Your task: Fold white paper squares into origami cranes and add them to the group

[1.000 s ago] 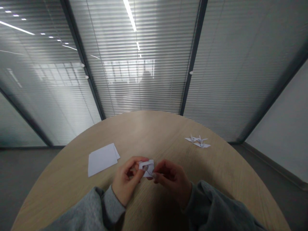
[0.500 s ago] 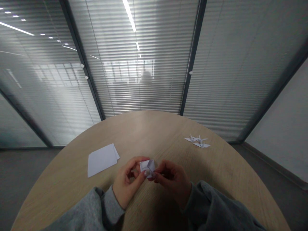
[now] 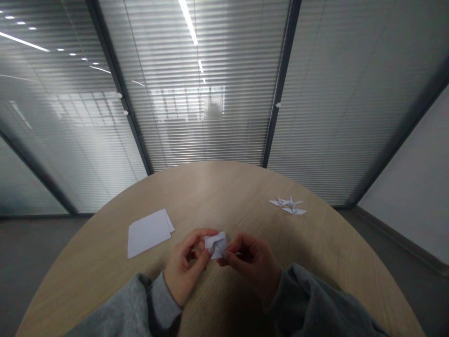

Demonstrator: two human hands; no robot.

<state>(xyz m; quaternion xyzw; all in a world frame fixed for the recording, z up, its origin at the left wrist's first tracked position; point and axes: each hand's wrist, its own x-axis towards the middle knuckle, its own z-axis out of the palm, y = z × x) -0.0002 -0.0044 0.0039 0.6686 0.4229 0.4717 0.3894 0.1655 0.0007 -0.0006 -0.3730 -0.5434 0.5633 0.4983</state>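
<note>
Origami paper point(image 3: 215, 245), white, pinched between left hand point(image 3: 184, 264) and right hand point(image 3: 250, 267)

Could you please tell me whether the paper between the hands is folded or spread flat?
Folded: the white paper shows creased, layered flaps.
</note>
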